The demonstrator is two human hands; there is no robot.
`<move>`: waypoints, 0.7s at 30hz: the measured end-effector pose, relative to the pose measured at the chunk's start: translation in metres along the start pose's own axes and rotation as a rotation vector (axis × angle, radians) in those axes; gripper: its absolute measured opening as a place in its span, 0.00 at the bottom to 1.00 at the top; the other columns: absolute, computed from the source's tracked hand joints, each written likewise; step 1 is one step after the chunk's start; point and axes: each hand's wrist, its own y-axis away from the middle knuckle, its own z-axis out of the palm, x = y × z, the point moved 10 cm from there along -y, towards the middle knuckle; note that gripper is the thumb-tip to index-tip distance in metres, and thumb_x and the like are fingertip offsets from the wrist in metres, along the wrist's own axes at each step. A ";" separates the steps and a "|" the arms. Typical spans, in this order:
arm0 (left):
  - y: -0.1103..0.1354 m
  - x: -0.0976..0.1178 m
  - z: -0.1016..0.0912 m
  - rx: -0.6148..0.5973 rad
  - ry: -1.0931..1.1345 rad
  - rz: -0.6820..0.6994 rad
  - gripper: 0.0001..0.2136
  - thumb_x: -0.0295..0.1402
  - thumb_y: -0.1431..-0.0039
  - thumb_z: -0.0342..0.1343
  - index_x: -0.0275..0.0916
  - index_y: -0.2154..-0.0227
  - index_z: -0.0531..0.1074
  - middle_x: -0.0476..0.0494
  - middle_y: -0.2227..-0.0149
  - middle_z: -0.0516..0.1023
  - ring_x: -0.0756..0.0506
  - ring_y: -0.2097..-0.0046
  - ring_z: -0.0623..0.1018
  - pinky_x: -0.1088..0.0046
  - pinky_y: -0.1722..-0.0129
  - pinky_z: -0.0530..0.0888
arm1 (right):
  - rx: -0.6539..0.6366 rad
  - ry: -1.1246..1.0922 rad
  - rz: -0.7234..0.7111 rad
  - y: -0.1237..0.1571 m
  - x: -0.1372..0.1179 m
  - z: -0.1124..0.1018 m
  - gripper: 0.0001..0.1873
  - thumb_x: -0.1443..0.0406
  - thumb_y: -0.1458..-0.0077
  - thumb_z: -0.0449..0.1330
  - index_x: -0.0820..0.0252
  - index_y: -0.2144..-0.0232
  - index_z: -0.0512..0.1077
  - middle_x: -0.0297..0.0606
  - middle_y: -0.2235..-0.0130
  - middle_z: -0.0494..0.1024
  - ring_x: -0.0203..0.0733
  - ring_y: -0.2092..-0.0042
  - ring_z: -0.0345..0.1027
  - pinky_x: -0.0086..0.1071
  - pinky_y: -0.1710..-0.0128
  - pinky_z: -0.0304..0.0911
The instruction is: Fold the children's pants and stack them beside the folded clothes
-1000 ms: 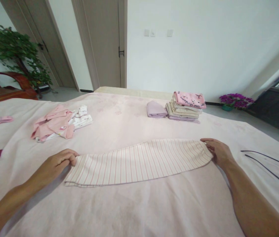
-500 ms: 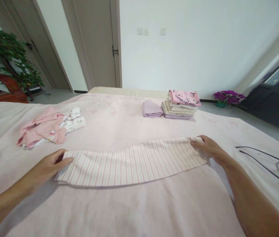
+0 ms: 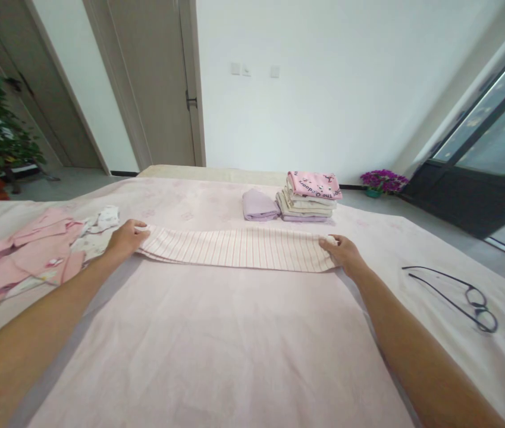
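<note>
From where I stand, the head view has a striped cloth [image 3: 238, 248] stretched sideways between two hands, low over the pink sheet [image 3: 229, 351]; I can't tell whether it touches all along. The left hand [image 3: 128, 239] pinches one end, just beside a loose pile of pink and white clothes [image 3: 40, 252]. The right hand [image 3: 344, 254] pinches the other end. Beyond the cloth sit a folded lilac cloth [image 3: 259, 205] and a neat stack of clothes [image 3: 309, 201]. Glasses [image 3: 479, 308] lie to the right.
</note>
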 end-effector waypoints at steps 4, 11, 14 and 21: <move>0.007 0.013 0.013 0.135 -0.257 -0.048 0.20 0.38 0.39 0.50 0.34 0.47 0.69 0.29 0.50 0.75 0.32 0.50 0.74 0.52 0.51 0.68 | 0.134 0.337 -0.116 0.000 0.002 -0.008 0.33 0.50 0.50 0.62 0.65 0.48 0.71 0.46 0.56 0.79 0.47 0.57 0.73 0.38 0.57 0.68; 0.037 0.074 0.031 0.152 -0.221 0.399 0.20 0.41 0.33 0.39 0.40 0.49 0.71 0.40 0.45 0.73 0.40 0.43 0.71 0.64 0.38 0.61 | 0.114 0.867 -0.049 0.013 -0.021 -0.015 0.29 0.41 0.43 0.49 0.54 0.58 0.76 0.47 0.57 0.79 0.55 0.54 0.73 0.45 0.54 0.64; 0.032 0.068 0.057 0.009 -0.230 0.411 0.24 0.43 0.33 0.37 0.37 0.47 0.70 0.37 0.43 0.73 0.40 0.40 0.69 0.63 0.37 0.61 | 0.073 0.923 0.042 0.017 -0.022 -0.012 0.34 0.38 0.45 0.49 0.56 0.52 0.73 0.50 0.57 0.79 0.59 0.54 0.73 0.49 0.55 0.63; 0.025 0.054 0.082 -0.072 -0.388 0.438 0.29 0.45 0.33 0.34 0.32 0.41 0.67 0.31 0.38 0.67 0.36 0.35 0.63 0.57 0.35 0.57 | 0.061 0.840 -0.167 0.025 -0.039 0.007 0.29 0.52 0.44 0.57 0.52 0.42 0.65 0.45 0.50 0.77 0.55 0.48 0.70 0.45 0.49 0.61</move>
